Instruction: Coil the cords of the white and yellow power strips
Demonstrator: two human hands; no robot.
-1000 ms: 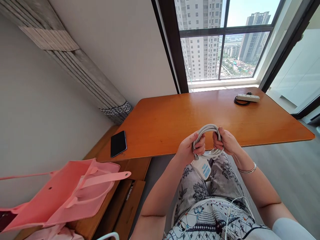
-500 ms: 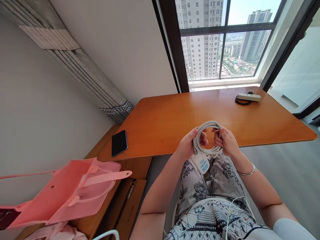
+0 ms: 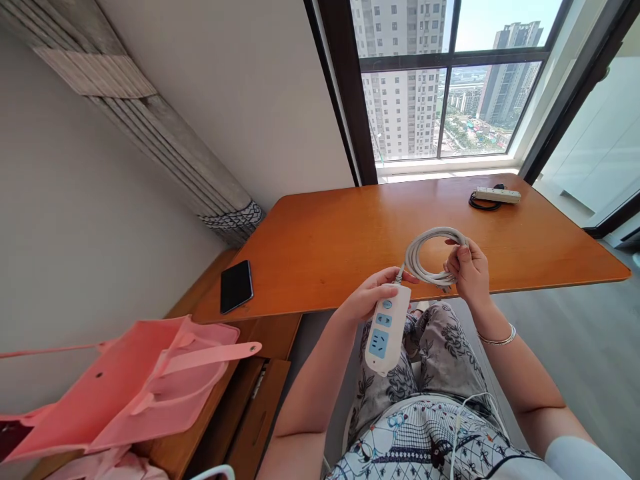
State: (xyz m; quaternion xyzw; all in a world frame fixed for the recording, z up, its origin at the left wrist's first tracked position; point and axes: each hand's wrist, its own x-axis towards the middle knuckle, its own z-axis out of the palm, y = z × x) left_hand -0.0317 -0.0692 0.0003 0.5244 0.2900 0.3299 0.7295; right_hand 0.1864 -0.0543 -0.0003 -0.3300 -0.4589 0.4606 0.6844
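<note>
My left hand (image 3: pixel 373 293) grips the upper end of a white power strip (image 3: pixel 389 333) with blue socket faces, which tilts downward above my lap. From its top end runs a grey-white cord, wound into a coil (image 3: pixel 417 257). Closed around the right side of that coil is my right hand (image 3: pixel 466 268), held over the table's front edge. The cord's plug hangs at the bottom of the coil, close to my right fingers. Part of the strip's upper end is hidden by my left thumb.
On the wooden table (image 3: pixel 320 233) a black phone (image 3: pixel 237 287) lies at the left. A second power strip (image 3: pixel 497 195) with a black cord rests at the far right. A pink bag (image 3: pixel 145 387) stands at lower left beside a wooden drawer (image 3: pixel 260 407). Behind the table is a window.
My left hand has let go of the coil and now holds the power strip, which has swung face-up. The coil has moved right and up with my right hand.
</note>
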